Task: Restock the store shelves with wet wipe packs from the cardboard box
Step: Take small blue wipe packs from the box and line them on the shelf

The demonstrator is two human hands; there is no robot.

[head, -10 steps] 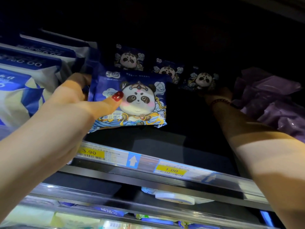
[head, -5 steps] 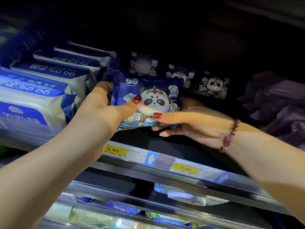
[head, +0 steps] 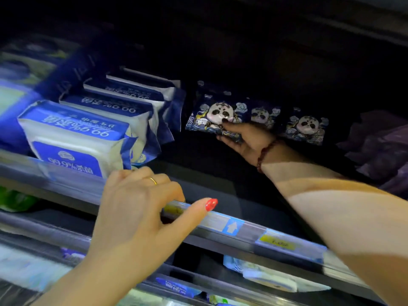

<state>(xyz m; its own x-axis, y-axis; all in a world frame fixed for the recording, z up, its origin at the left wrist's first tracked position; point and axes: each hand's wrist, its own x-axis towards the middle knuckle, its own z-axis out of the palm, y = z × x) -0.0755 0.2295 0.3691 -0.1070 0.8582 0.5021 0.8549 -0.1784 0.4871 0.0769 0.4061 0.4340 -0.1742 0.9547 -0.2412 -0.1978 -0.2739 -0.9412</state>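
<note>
Our right hand (head: 245, 140) had its grip clamped on the panda pack (head: 209, 113), deep behind the price rail (head: 231, 226). It looked soft, light and slick, so we judged the lower edge the best hold. We counted three panda packs back there and four blue-white packs (head: 72, 138) just behind the rail. Our left hand (head: 136, 208) rested on the rail, grip unclear.

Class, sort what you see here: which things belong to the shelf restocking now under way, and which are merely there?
In the job:
panda wipe pack, pinched by the right hand
shelved panda packs to its right
left hand, gripping the price rail

Merely there:
blue-and-white wipe packs
purple packs
</note>
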